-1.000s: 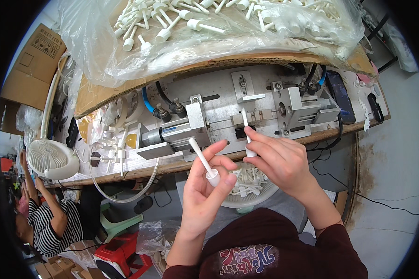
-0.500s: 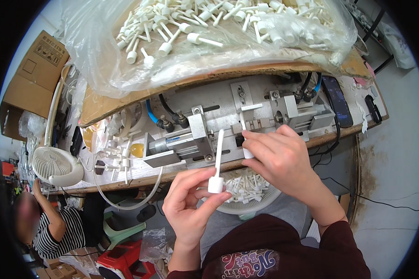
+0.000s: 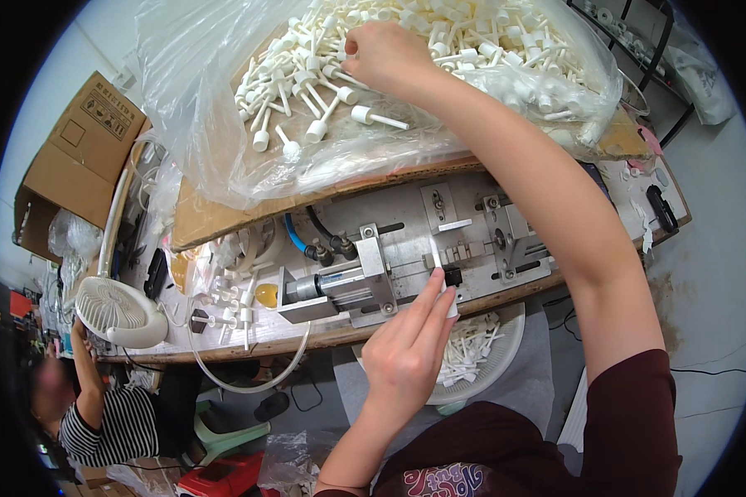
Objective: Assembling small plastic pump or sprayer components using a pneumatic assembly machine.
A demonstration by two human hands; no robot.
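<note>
My left hand (image 3: pixel 406 356) reaches up from below to the metal fixture (image 3: pixel 435 219). Its fingers are closed on a white plastic stem piece (image 3: pixel 452 306), whose thin stem points away from me into the fixture's middle; the hand partly covers the cap end. Farther off, my right hand (image 3: pixel 389 56) is over the heap of white plastic stem pieces (image 3: pixel 506 50) on the plastic sheet. Its fingers are curled and closed at the heap, and whatever lies between the fingertips cannot be made out.
Cylinders with blue and black hoses flank the fixture. A cardboard sheet (image 3: pixel 224 222) carries the heap. Under the bench edge stands a white basket (image 3: pixel 514 344) of pieces. A small fan (image 3: pixel 120 312) is at left, with a person in a striped shirt (image 3: pixel 112 422) beyond.
My right hand has left the fixture and moved up to the heap. My left hand has brought its stem piece up and right to the fixture. The view has shifted slightly.
</note>
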